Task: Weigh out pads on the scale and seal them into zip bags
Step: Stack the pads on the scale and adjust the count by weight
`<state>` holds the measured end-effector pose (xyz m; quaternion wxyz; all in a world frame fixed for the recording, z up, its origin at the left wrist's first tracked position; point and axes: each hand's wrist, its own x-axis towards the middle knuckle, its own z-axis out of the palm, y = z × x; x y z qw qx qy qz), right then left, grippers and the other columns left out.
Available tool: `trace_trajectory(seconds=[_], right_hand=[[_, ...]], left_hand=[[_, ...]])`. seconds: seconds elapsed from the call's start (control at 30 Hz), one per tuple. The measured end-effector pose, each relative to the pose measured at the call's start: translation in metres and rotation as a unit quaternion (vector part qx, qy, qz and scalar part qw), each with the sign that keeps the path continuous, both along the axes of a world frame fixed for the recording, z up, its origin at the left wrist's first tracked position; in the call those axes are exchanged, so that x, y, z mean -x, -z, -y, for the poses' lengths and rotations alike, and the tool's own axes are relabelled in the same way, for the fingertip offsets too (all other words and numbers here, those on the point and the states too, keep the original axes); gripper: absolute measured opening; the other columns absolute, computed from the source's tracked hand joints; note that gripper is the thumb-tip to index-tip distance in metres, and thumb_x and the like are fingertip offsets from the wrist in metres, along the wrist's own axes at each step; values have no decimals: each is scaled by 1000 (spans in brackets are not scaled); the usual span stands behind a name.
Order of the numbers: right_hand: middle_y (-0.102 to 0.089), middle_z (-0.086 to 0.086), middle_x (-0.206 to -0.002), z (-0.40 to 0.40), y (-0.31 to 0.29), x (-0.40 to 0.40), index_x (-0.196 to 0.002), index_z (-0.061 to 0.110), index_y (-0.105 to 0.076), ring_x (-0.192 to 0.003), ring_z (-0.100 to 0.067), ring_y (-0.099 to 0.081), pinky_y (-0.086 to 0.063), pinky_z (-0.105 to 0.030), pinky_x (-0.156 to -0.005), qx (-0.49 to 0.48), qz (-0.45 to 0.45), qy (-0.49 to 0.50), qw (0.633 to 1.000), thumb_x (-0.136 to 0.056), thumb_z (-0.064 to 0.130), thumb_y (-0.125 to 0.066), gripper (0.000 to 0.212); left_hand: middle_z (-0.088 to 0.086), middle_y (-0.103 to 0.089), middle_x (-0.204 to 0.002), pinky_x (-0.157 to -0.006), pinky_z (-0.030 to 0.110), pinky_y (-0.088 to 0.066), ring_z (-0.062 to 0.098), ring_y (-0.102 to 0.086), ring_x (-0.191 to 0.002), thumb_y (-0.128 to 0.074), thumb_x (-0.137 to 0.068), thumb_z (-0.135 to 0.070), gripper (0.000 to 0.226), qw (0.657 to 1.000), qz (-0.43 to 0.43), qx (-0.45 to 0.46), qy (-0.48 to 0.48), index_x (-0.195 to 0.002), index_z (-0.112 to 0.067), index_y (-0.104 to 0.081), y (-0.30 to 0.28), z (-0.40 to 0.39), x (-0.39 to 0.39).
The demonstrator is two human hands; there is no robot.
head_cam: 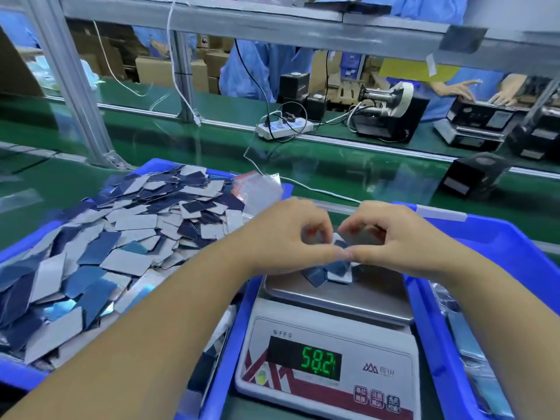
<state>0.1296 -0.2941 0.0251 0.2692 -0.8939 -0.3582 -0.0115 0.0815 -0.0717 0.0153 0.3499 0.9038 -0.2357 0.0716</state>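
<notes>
Both hands pinching a small bag of pads over the scale pan.

Scale (327,356) sits nearest, display lit green, digits blurred, looks like 58.2. Just past it, left hand (285,234) and right hand (397,237) meet thumb to thumb, fingers (315,228) curled, gripping the pads (333,269) between them; the clear zip bag (339,241) around them is hard to make out. Pads hang below the fingers, touching the steel pan (363,294). Left of the fingers: blue tray (18,371) heaped with loose pads (121,237). Right: blue bin (497,237). Beyond the fingers: green surface (212,140), power strip (285,127).
</notes>
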Motion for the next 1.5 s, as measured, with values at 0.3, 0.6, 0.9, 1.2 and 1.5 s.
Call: trace_trajectory(seconds=[0.3,0.6,0.9,1.2,1.5], right_hand=[[-61,19,-71,-3,5,0,-82,34,-66,-64,-2,-52,-41,-14,-59,-36,-60,20,997,-70,37,-87,25],[-63,3,-72,-4,8,-1,-87,29,-64,-62,-15,-52,-46,-28,-53,-229,-204,-21,952,-71,31,-81,23],[-63,23,-79,0,9,-6,-95,37,-60,-61,3,-55,-45,-21,-61,1,-86,139,987,-61,75,-65,52],[-64,12,-74,6,0,-3,-81,32,-61,-69,-7,-59,-39,-25,-57,99,-81,164,978,-41,98,-47,79],[-66,11,-70,0,-3,4,-78,30,-62,-69,-7,-61,-45,-28,-57,141,-73,170,973,-33,105,-41,90]], left_hand=[[-12,-59,-85,-75,16,-42,3,-51,-88,-82,-80,-37,24,1000,-19,-15,0,-96,-26,-68,1,6,3],[-17,-52,-57,-52,11,-35,2,-43,-53,-68,-87,-9,20,983,-120,140,4,-70,-18,-60,-7,-8,-1],[-2,-36,-67,-60,31,-23,16,-28,-64,-46,-66,-18,12,967,-184,132,-115,-59,-24,-38,-18,-67,-12],[-11,-47,-65,-53,14,-36,6,-41,-58,-53,-72,-14,14,987,-101,106,-63,-77,-22,-63,1,-19,-8],[-13,-61,-123,-103,19,-34,6,-45,-119,-58,-85,-19,47,1000,8,-6,25,-131,-25,-62,0,5,0]])
